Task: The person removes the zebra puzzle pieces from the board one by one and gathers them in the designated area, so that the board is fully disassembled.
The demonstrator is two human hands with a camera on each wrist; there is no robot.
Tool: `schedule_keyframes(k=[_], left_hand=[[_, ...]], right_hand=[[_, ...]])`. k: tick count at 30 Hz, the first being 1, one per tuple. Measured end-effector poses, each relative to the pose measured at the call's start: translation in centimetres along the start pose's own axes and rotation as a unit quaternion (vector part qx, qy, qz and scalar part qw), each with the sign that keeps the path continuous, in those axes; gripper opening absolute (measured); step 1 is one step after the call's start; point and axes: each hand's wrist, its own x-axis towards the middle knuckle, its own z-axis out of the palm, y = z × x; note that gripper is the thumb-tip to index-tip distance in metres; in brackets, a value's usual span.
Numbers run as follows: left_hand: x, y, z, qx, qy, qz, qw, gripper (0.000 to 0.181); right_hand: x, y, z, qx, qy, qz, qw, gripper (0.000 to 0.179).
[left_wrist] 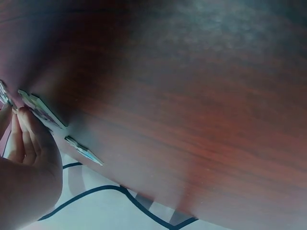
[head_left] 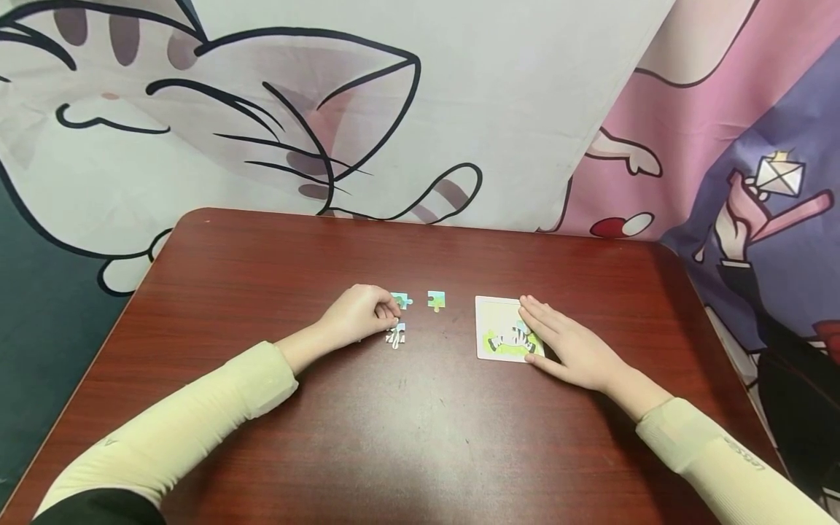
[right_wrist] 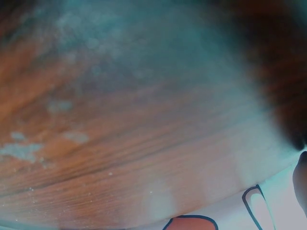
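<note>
My left hand (head_left: pixel 363 315) is at the middle of the table with its fingers curled, thumb and fingertips pinching a black-and-white striped puzzle piece (head_left: pixel 396 337). In the left wrist view, the fingertips meet right at the pieces. Just beyond those fingers lies a blue-green puzzle piece (head_left: pixel 401 300), partly covered by the hand. Another blue-green piece with a yellow tab (head_left: pixel 436 300) lies to its right. My right hand (head_left: pixel 577 353) rests with straight fingers over the right side of a square puzzle board (head_left: pixel 488 310), which shows part of a zebra on green. The right wrist view misses this hand's fingers.
The reddish-brown table (head_left: pixel 420 437) has a rounded far edge. Behind it hangs a white curtain (head_left: pixel 512 109) with a cat drawing, and a pink and purple printed cloth (head_left: pixel 741 124) is at the right.
</note>
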Motion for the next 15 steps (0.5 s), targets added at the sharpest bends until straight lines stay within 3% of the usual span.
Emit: schedule_keyframes(k=[9,15], left_hand=[[0.13,-0.11,0.14,0.022,0.01,0.012,0.9996,0.005],[0.59,0.7,0.42,0.017,0.012,0.02,0.9996,0.008]], right_hand=[[-0.05,0.18,0.15,0.005,0.005,-0.005,1.0,0.082],[-0.02,0.27,0.24,0.003,0.004,-0.004,1.0,0.083]])
